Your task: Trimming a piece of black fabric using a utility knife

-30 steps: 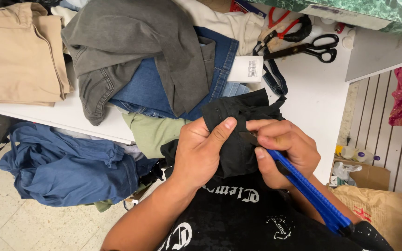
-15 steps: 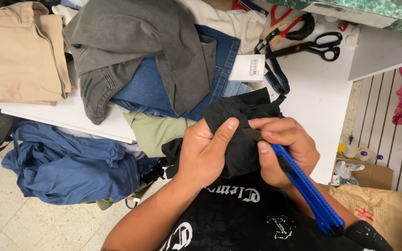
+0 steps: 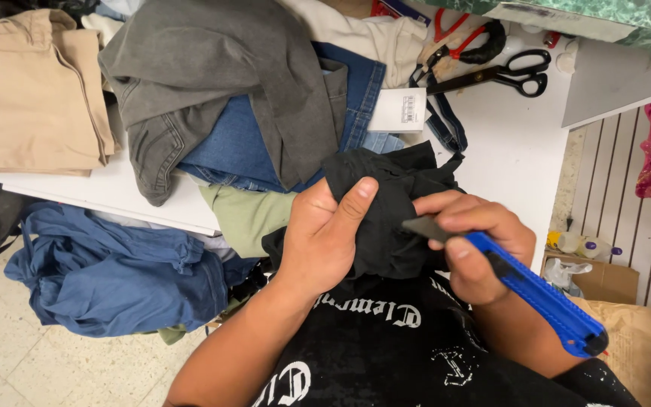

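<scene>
My left hand (image 3: 325,234) grips a bunched black garment (image 3: 393,188) in front of my chest, thumb pressed on the cloth. My right hand (image 3: 476,241) holds a blue utility knife (image 3: 536,298), its grey blade extended and touching the black fabric just right of my left thumb. The knife's handle sticks out toward the lower right. Both hands hover at the near edge of a white table (image 3: 514,151).
The table carries a grey jacket (image 3: 220,83), blue jeans (image 3: 242,143) with a white tag (image 3: 398,111), beige folded trousers (image 3: 32,90), black scissors (image 3: 506,75) and red-handled pliers (image 3: 465,41). Blue clothes (image 3: 114,271) lie on the floor at left. A cardboard box (image 3: 604,279) sits at right.
The knife blade has shifted a little along the black fabric, and my hands with the garment sit slightly lower. The view has barely moved.
</scene>
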